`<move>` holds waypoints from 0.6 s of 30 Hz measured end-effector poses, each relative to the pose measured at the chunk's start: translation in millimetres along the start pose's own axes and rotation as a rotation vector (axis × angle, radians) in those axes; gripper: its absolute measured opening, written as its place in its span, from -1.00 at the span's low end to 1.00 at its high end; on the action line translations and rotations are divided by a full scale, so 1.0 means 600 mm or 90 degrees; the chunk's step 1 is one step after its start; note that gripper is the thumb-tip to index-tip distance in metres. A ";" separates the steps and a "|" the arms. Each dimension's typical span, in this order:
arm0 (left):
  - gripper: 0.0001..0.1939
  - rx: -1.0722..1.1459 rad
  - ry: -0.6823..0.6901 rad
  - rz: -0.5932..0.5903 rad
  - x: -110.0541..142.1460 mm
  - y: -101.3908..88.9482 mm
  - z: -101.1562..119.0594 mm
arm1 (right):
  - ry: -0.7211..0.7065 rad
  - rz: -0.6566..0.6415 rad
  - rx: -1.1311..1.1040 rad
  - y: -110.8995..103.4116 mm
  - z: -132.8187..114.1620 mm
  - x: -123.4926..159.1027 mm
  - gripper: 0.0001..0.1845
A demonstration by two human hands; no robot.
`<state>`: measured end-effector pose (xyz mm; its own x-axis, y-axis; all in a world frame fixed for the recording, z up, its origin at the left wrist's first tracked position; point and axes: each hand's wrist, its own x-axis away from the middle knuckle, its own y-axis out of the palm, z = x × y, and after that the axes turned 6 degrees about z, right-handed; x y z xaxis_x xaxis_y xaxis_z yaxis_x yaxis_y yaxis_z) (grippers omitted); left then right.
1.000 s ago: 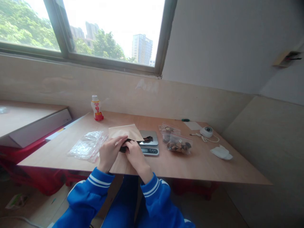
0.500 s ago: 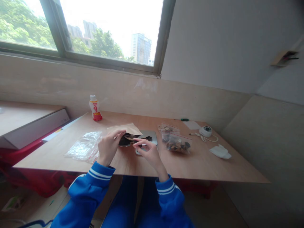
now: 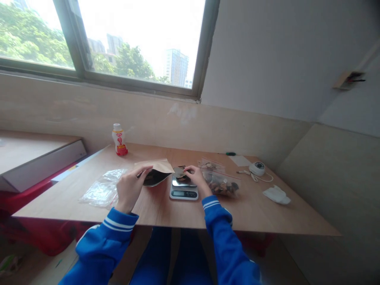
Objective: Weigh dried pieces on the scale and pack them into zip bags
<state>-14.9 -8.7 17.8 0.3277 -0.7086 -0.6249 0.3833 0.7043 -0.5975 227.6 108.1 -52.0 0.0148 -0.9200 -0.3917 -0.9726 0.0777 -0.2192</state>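
Observation:
My left hand (image 3: 130,189) grips the rim of a brown paper pouch (image 3: 163,165), whose mouth gapes toward me and shows a dark inside. To the right of the pouch, a small kitchen scale (image 3: 184,194) with a display and buttons faces me. Dark brown, curled dried slices (image 3: 181,178) lie on its metal plate; their exact kind is unclear. Over the plate, my right hand (image 3: 196,177) has its thumb and fingers pinched on one of these slices. Beside it are clear zip bags of similar brown pieces, the nearer bag (image 3: 224,184) partly behind my wrist.
Flat clear plastic bags (image 3: 103,188) lie at the left of the wooden table (image 3: 160,211). A white and red bottle (image 3: 120,140) stands at the back. On the right are a white dome camera with cable (image 3: 257,168), a crumpled white tissue (image 3: 276,194) and a green-handled tool (image 3: 230,154).
My right hand has moved from the pouch's mouth rightward to the scale plate. The pouch's opening and the scale's display now show. My left hand still holds the pouch, slightly farther left.

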 end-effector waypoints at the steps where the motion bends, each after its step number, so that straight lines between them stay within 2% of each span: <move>1: -0.74 0.002 0.004 -0.003 0.000 -0.001 -0.001 | -0.002 -0.011 0.010 0.004 0.005 -0.006 -0.92; 5: -0.74 0.008 0.011 -0.006 0.000 -0.004 -0.007 | -0.014 -0.034 0.033 0.008 0.016 -0.012 -0.90; 9: -0.74 0.007 0.007 -0.009 0.001 -0.001 -0.008 | -0.035 -0.034 0.047 -0.006 0.026 -0.006 -0.81; 18: -0.74 0.015 0.004 -0.029 0.007 0.008 0.002 | -0.047 0.018 0.100 -0.037 0.050 0.000 -0.66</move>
<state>-10.7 -8.3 13.1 0.3045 -0.7391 -0.6008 0.4172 0.6705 -0.6135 256.2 117.9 -73.8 0.0102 -0.8865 -0.4626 -0.9248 0.1676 -0.3415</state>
